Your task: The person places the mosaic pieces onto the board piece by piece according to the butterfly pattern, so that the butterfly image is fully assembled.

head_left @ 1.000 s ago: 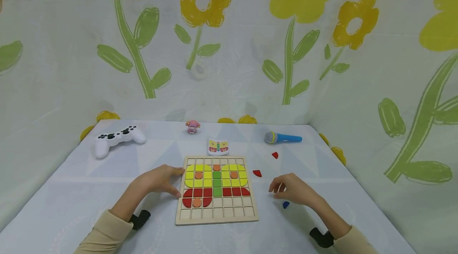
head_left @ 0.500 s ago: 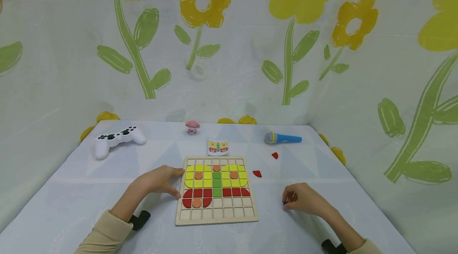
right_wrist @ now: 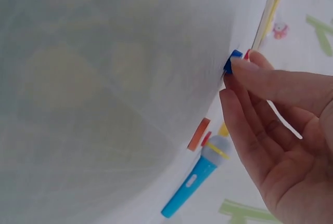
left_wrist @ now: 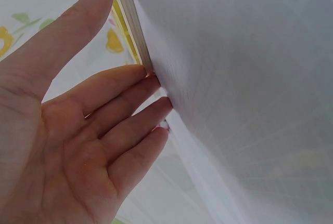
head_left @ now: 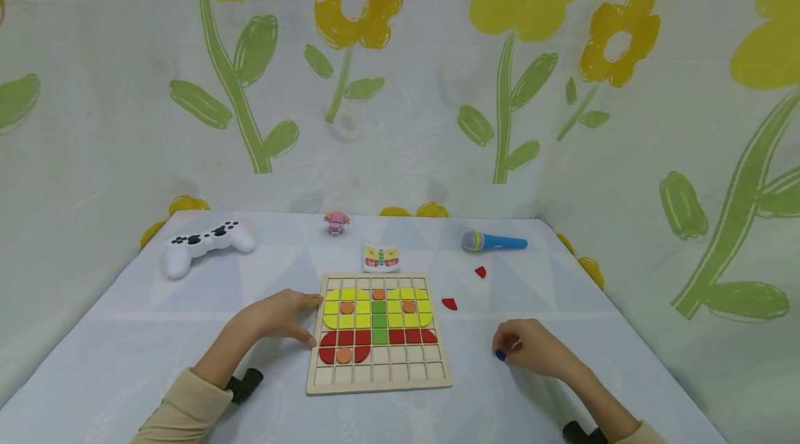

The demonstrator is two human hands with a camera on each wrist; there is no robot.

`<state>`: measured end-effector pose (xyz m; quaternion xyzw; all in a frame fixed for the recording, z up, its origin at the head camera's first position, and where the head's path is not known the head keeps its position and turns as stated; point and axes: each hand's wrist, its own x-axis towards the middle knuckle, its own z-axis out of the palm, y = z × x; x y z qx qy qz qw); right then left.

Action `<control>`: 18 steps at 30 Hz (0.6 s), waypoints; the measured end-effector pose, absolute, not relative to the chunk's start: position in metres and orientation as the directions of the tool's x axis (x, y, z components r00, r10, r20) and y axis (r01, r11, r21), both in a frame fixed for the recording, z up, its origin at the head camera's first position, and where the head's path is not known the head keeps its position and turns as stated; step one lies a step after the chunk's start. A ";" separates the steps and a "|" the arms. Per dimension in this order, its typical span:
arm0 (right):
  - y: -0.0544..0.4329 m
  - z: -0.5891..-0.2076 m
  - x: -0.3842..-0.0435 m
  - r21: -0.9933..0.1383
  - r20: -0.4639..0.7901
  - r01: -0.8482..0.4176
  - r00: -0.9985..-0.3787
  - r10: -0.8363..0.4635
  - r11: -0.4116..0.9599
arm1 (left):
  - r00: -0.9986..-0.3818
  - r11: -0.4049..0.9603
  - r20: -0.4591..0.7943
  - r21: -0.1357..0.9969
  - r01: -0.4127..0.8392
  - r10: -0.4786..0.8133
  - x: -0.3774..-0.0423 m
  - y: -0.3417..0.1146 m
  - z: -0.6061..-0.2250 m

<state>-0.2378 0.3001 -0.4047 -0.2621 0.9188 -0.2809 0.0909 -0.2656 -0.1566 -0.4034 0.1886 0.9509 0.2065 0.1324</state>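
Observation:
A wooden grid board lies on the table, with yellow, green, red and orange pieces laid in a butterfly-like pattern. My left hand rests against the board's left edge, fingers fairly straight and thumb apart; the left wrist view shows the fingertips at the board's side. To the right of the board, my right hand pinches a small dark blue piece between thumb and fingers, close to the tabletop. The right wrist view shows the thumb on this blue piece.
Two red pieces, one nearer and one farther, lie right of the board. An orange-red piece shows in the right wrist view. A pattern card, pink figurine, blue microphone and white game controller stand farther back.
My right hand has moved right and nearer to me and taken hold of the blue piece, which now shows more of its face. The left hand and board have stayed put.

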 end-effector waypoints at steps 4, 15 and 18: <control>0.301 -0.404 -0.238 -0.557 -0.021 -0.415 -0.859 -0.511 0.719 | -0.894 0.845 -0.174 0.440 0.305 0.414 -0.265 -0.156 -0.403; 0.303 -0.408 -0.238 -0.562 -0.061 -0.367 -0.875 -0.480 0.741 | -0.893 0.840 -0.169 0.447 0.307 0.417 -0.265 -0.157 -0.404; 0.302 -0.408 -0.240 -0.560 -0.046 -0.398 -0.860 -0.508 0.726 | -0.894 0.841 -0.170 0.447 0.305 0.414 -0.265 -0.157 -0.404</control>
